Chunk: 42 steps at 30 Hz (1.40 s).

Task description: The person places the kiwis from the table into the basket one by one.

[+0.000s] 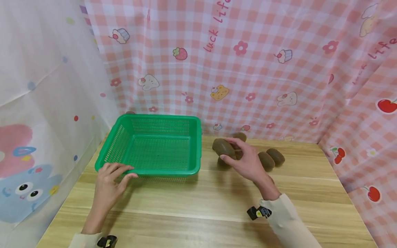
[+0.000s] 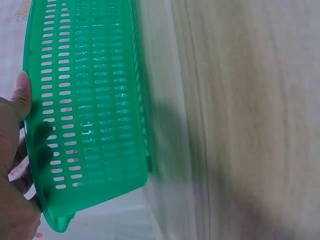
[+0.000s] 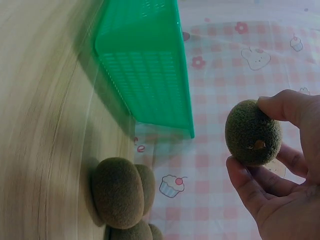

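Observation:
A brown, fuzzy kiwi (image 1: 224,148) is pinched between the thumb and fingers of my right hand (image 1: 245,160), raised above the table to the right of the basket. The same kiwi (image 3: 253,132) shows its stem end in the right wrist view. My left hand (image 1: 110,182) grips the near left rim of a green plastic basket (image 1: 176,172), thumb outside and fingers over the edge. In the left wrist view the left hand (image 2: 15,165) holds that rim beside the slotted wall. Nothing lies inside the basket.
Several other kiwis rest on the wooden table (image 1: 198,210) around and below my right hand, among them a kiwi (image 1: 275,157) at the right and another kiwi (image 1: 240,137) at the back. A checked pink curtain (image 1: 248,69) stands behind the table.

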Motion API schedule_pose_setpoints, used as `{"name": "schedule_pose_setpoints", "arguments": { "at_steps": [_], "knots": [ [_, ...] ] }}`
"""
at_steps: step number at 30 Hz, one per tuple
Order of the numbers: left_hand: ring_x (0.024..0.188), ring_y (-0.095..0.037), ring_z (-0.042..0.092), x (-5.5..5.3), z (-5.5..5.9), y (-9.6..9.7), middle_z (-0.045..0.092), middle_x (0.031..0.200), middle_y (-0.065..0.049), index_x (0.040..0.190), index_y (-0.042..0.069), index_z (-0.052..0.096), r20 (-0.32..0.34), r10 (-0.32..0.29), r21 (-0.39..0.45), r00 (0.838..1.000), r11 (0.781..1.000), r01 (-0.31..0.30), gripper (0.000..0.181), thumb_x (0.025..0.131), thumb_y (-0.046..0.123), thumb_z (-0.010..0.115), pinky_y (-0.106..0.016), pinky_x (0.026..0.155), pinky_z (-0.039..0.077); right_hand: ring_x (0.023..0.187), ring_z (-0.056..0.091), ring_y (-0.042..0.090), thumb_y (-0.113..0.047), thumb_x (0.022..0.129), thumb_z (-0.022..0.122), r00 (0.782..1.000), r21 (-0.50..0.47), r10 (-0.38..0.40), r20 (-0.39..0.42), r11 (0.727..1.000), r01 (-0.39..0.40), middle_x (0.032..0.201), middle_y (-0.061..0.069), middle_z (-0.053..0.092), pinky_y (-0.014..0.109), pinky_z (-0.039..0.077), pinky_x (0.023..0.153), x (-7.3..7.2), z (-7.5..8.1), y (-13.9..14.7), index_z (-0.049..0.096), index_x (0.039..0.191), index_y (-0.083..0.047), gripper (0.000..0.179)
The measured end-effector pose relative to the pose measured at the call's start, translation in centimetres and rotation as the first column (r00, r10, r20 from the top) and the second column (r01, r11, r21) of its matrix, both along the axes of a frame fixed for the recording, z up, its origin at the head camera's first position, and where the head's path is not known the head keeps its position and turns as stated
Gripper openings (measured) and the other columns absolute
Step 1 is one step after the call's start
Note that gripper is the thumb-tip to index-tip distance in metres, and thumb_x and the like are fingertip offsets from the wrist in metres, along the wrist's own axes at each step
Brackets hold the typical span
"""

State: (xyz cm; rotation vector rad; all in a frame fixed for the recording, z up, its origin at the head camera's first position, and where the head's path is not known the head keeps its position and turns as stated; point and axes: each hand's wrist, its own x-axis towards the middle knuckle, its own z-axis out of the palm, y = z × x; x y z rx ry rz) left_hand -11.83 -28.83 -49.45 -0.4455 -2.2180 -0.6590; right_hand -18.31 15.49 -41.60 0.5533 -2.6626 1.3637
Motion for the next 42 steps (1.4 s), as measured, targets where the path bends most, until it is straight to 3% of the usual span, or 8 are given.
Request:
{"name": "schedule_pose_setpoints", "arguments": {
  "at_steps": [11, 15, 18, 25, 28, 32, 35, 42],
  "knots": [
    [0.087, -0.03, 0.06, -0.1, 0.8, -0.4, 0.077, 0.088, -0.012, 0.093, 0.007, 0.082, 0.056, -0.031, -0.033, 0.998, 0.999, 0.033, 0.031, 0.063, 0.009, 0.09, -0.039, 0.08, 0.041, 0.118, 0.066, 0.024, -0.026, 0.092, 0.079, 0.999, -0.013, 0.042, -0.031, 0.999, -0.043, 0.135, 0.004, 0.066, 0.045, 0.057, 0.097, -0.5, -0.1, -1.2, 0.06, 0.14, -0.021, 0.051],
    [0.083, -0.029, 0.059, -0.4, 1.1, -0.7, 0.077, 0.087, -0.011, 0.093, 0.008, 0.082, -0.001, -0.084, -0.059, 0.996, 0.995, 0.084, 0.025, 0.075, 0.024, 0.084, -0.037, 0.077, 0.041, 0.116, 0.066, 0.022, -0.025, 0.092, 0.079, 0.998, -0.022, 0.048, -0.028, 0.999, -0.049, 0.133, 0.004, 0.067, 0.043, 0.057, 0.096, -0.5, 0.0, -1.8, 0.061, 0.14, -0.02, 0.051],
    [0.083, -0.03, 0.06, -0.7, 1.3, -1.0, 0.078, 0.088, -0.012, 0.094, 0.008, 0.083, -0.025, -0.104, -0.081, 0.994, 0.991, 0.102, 0.035, 0.085, 0.04, 0.07, -0.037, 0.076, 0.042, 0.115, 0.066, 0.021, -0.025, 0.092, 0.079, 0.998, -0.026, 0.054, -0.035, 0.998, -0.055, 0.132, 0.003, 0.068, 0.043, 0.057, 0.095, -0.4, 0.0, -2.2, 0.061, 0.139, -0.02, 0.051],
    [0.084, -0.03, 0.061, 0.0, 1.6, -0.7, 0.077, 0.087, -0.013, 0.095, 0.007, 0.082, -0.014, -0.044, -0.117, 0.999, 0.992, 0.042, 0.049, 0.092, 0.05, 0.058, -0.044, 0.074, 0.045, 0.114, 0.067, 0.021, -0.024, 0.091, 0.08, 0.994, -0.044, 0.1, -0.04, 0.994, -0.102, 0.132, 0.003, 0.068, 0.041, 0.059, 0.092, -0.7, 0.1, -3.8, 0.062, 0.139, -0.02, 0.051],
    [0.084, -0.03, 0.063, 0.1, 1.6, -0.4, 0.077, 0.087, -0.013, 0.096, 0.007, 0.082, -0.01, -0.017, -0.125, 1.0, 0.992, 0.015, 0.041, 0.091, 0.044, 0.067, -0.048, 0.074, 0.047, 0.109, 0.069, 0.022, -0.021, 0.091, 0.079, 0.991, -0.05, 0.128, -0.029, 0.99, -0.129, 0.131, 0.005, 0.068, 0.04, 0.06, 0.088, -0.9, 0.2, -4.4, 0.062, 0.139, -0.018, 0.051],
    [0.084, -0.03, 0.063, 0.2, 1.6, -0.1, 0.078, 0.088, -0.013, 0.096, 0.006, 0.082, 0.005, 0.006, -0.125, 1.0, 0.992, -0.005, 0.027, 0.076, 0.024, 0.084, -0.051, 0.075, 0.047, 0.107, 0.069, 0.02, -0.021, 0.093, 0.078, 0.987, -0.035, 0.159, -0.004, 0.987, -0.159, 0.131, 0.003, 0.068, 0.038, 0.059, 0.089, -1.2, 0.2, -5.1, 0.061, 0.14, -0.02, 0.05],
    [0.084, -0.03, 0.063, 0.2, 1.5, 0.0, 0.078, 0.088, -0.013, 0.096, 0.005, 0.081, 0.012, 0.012, -0.116, 1.0, 0.993, -0.011, 0.03, 0.068, 0.014, 0.087, -0.049, 0.076, 0.046, 0.106, 0.068, 0.02, -0.023, 0.093, 0.078, 0.984, -0.01, 0.177, -0.001, 0.984, -0.177, 0.13, 0.003, 0.069, 0.039, 0.058, 0.091, -1.4, 0.5, -5.7, 0.061, 0.14, -0.018, 0.051],
    [0.083, -0.029, 0.062, -0.1, 1.1, 0.2, 0.078, 0.087, -0.013, 0.095, 0.005, 0.081, -0.002, 0.005, -0.072, 1.0, 0.997, -0.006, 0.027, 0.071, 0.016, 0.087, -0.045, 0.076, 0.044, 0.105, 0.068, 0.021, -0.026, 0.092, 0.079, 0.977, 0.071, 0.214, 0.009, 0.974, -0.214, 0.13, 0.003, 0.068, 0.039, 0.058, 0.091, -1.9, 1.0, -7.0, 0.062, 0.14, -0.017, 0.052]
  ]
}}
